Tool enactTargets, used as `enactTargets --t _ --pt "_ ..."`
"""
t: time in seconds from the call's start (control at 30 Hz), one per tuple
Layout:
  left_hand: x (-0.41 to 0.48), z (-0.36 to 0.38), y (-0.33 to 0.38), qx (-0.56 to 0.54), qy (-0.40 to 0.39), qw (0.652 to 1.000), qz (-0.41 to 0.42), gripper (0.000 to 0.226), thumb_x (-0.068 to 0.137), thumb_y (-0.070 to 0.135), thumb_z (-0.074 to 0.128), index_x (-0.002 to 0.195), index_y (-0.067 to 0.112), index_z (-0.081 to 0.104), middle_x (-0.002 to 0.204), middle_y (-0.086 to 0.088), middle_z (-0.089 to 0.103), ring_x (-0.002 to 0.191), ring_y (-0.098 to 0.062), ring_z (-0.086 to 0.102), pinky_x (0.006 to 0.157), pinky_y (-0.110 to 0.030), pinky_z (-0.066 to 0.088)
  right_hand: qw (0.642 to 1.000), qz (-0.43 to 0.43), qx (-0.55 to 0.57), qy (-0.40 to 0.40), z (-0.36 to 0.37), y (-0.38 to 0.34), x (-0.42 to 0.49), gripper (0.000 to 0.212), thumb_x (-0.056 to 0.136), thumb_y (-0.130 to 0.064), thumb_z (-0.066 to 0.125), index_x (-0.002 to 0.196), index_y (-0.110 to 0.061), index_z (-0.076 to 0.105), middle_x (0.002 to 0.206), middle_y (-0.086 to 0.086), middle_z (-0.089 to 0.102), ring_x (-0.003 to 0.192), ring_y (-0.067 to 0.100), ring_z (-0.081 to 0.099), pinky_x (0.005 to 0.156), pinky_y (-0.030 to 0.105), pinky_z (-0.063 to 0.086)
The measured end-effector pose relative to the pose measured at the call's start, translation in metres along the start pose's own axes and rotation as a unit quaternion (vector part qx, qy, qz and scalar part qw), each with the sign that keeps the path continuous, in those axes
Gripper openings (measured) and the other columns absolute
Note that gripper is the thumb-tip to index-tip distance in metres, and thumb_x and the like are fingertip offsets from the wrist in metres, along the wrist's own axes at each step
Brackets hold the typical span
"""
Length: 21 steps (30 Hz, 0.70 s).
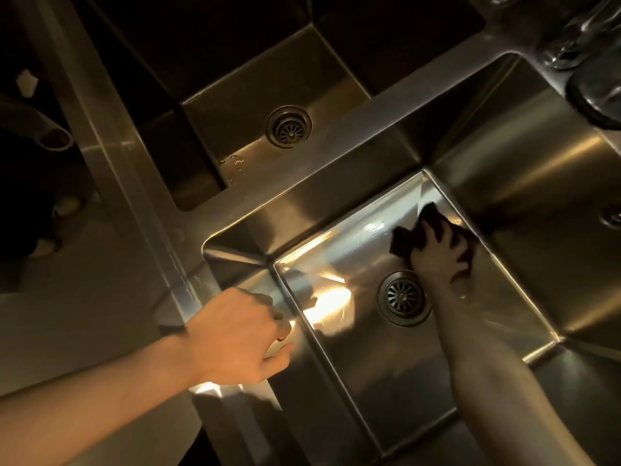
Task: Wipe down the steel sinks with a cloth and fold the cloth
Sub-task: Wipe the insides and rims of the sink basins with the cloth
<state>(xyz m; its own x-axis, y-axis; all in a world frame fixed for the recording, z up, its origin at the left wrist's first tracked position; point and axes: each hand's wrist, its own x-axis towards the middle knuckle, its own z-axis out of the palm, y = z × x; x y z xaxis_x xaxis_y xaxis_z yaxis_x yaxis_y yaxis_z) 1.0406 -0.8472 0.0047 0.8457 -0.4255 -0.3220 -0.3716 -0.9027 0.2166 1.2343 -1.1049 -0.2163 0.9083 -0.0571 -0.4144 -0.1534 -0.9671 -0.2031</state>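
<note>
Head view: right hand [438, 255] is down in the near sink [356, 371], fingers spread and pressing a dark cloth [408, 240] flat on the basin floor at its far corner, just beyond the drain [403, 297]. Cloth is bunched, partly under the palm. Left hand [235, 334] is curled into a loose fist, holding nothing, over the sink's left rim. Second sink [255, 105] lies beyond the divider, its own drain [289, 126] visible, water drops near its front edge.
</note>
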Motion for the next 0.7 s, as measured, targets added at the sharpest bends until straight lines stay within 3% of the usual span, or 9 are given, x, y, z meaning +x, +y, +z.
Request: enactTargets --t 0.07,0.13,0.2,0.3,0.37,0.4,0.5,0.57,0.7 --pt "0.000 0.001 0.000 0.003 0.000 1.000 -0.001 0.037 0.081 0.044 0.043 0.051 0.023 0.045 0.045 0.005 0.044 0.046 -0.015 0.044 0.042 -0.027 0.043 0.995 0.086 0.039 -0.022 0.003 0.000 -0.012 0.055 0.088 -0.042 0.048 0.141 -0.042 0.032 0.155 -0.006 0.012 0.138 0.040 0.006 0.103 0.065 0.016" --pt "-0.001 0.004 -0.001 0.005 0.003 1.000 0.003 0.039 0.083 0.046 0.042 0.052 0.023 0.049 0.046 0.006 0.045 0.047 -0.015 0.047 0.044 -0.027 0.045 0.998 0.053 0.008 -0.046 0.011 -0.017 -0.027 0.057 0.088 -0.054 0.043 0.142 -0.043 0.028 0.156 -0.005 0.008 0.140 0.042 0.000 0.104 0.069 0.010" --pt "-0.002 0.007 -0.001 0.004 0.012 1.000 0.008 0.041 0.085 0.048 0.040 0.055 0.024 0.054 0.047 0.007 0.047 0.048 -0.015 0.049 0.044 -0.028 0.046 0.990 -0.103 -0.069 -0.068 0.026 -0.037 -0.037 0.062 0.085 -0.061 0.039 0.143 -0.044 0.026 0.157 -0.003 0.008 0.140 0.044 -0.001 0.102 0.072 0.009" --pt "-0.002 0.008 -0.002 0.005 0.017 1.000 0.016 0.042 0.086 0.049 0.038 0.057 0.025 0.057 0.049 0.008 0.049 0.049 -0.014 0.050 0.044 -0.028 0.046 0.914 -0.343 -0.174 -0.131 0.036 -0.063 -0.042 0.064 0.085 -0.067 0.018 0.143 -0.043 0.027 0.157 0.000 0.015 0.141 0.043 0.004 0.103 0.071 0.007" --pt "-0.003 0.009 -0.001 0.004 0.018 1.000 0.010 0.041 0.086 0.049 0.038 0.058 0.025 0.055 0.050 0.008 0.049 0.050 -0.015 0.050 0.044 -0.029 0.046 0.868 -0.429 -0.206 -0.139 0.027 -0.066 -0.025 0.072 0.087 -0.066 -0.003 0.141 -0.038 0.035 0.152 0.004 0.028 0.139 0.042 0.018 0.103 0.069 0.017" --pt "-0.004 0.010 -0.001 -0.001 0.018 1.000 0.007 0.039 0.086 0.049 0.039 0.058 0.025 0.054 0.051 0.007 0.049 0.051 -0.015 0.051 0.044 -0.030 0.046 0.860 -0.452 -0.212 -0.106 0.021 -0.061 -0.011 0.066 0.090 -0.063 0.004 0.139 -0.036 0.040 0.150 0.004 0.033 0.136 0.042 0.024 0.099 0.068 0.025" --pt "-0.006 0.011 -0.003 -0.020 0.012 1.000 -0.002 0.037 0.086 0.048 0.040 0.061 0.026 0.054 0.053 0.007 0.049 0.053 -0.016 0.052 0.046 -0.032 0.048 0.925 -0.317 -0.189 -0.087 -0.006 -0.027 0.043 0.059 0.086 -0.046 0.053 0.142 -0.043 0.031 0.155 -0.005 0.018 0.138 0.039 0.012 0.101 0.066 0.026" --pt "-0.005 0.011 -0.002 -0.020 0.016 1.000 0.002 0.038 0.088 0.048 0.038 0.063 0.025 0.056 0.055 0.006 0.050 0.054 -0.017 0.053 0.046 -0.033 0.049 0.977 -0.153 -0.113 -0.095 -0.020 0.010 0.055 0.066 0.088 -0.038 0.058 0.144 -0.044 0.025 0.157 -0.006 0.007 0.140 0.038 0.003 0.104 0.066 0.022" --pt "0.000 0.008 -0.003 -0.005 0.004 1.000 0.011 0.038 0.084 0.047 0.038 0.060 0.025 0.058 0.053 0.006 0.050 0.050 -0.016 0.053 0.042 -0.027 0.046 0.994 0.054 -0.056 -0.072 -0.005 0.073 -0.034 0.065 0.090 -0.038 0.054 0.147 -0.041 0.022 0.158 -0.003 0.003 0.140 0.039 0.002 0.104 0.065 0.023"
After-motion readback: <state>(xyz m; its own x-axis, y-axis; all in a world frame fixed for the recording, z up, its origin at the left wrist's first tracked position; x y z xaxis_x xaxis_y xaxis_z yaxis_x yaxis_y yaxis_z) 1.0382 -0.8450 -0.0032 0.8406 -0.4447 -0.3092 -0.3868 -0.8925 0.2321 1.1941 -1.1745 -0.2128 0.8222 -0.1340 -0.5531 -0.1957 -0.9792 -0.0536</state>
